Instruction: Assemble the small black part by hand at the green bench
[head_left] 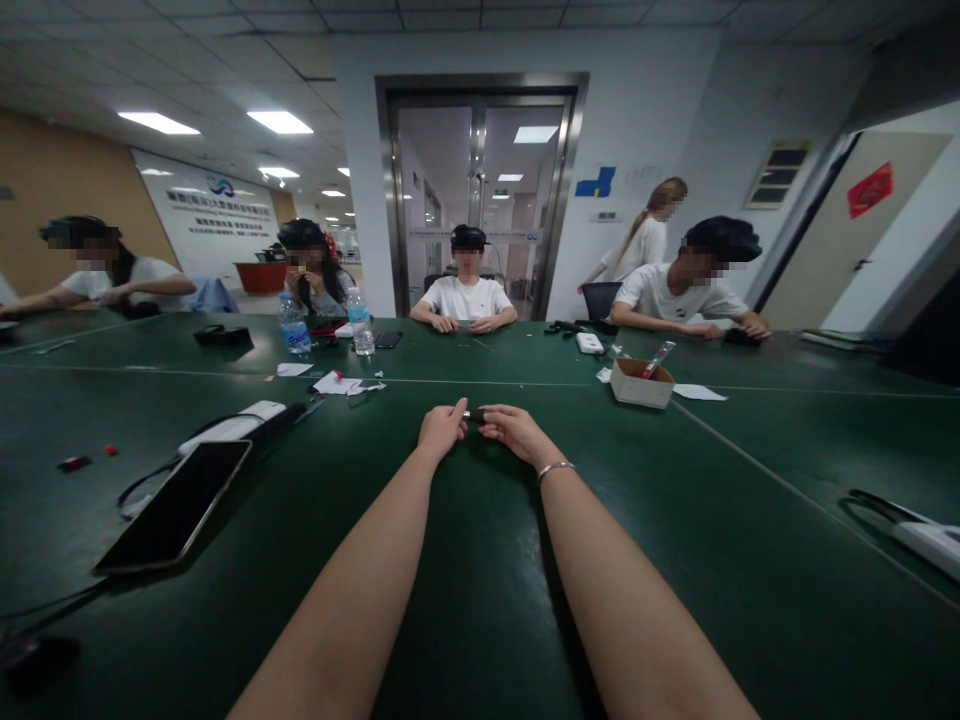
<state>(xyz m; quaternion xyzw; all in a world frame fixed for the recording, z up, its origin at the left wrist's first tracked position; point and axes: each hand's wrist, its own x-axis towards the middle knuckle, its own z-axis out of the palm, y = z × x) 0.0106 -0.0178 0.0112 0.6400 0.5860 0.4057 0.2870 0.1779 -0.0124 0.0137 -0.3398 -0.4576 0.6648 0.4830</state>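
Both my arms stretch forward over the green table (480, 600). Between my hands is a small black object with a shiny metallic end (474, 416), too small to name its kind. My left hand (441, 430) pinches the metallic end, thumb on top. The black end sits in the fingertips of my right hand (517, 432), which has a silver bangle (556, 470) at its wrist. My fingers cover part of the object.
At left lie a smartphone (180, 505), a white device with a cable (232, 428) and small red pieces (110, 451). Further off stand water bottles (360, 322), paper scraps (337, 384) and a small box (641, 386). Several people sit around the table; another person stands behind.
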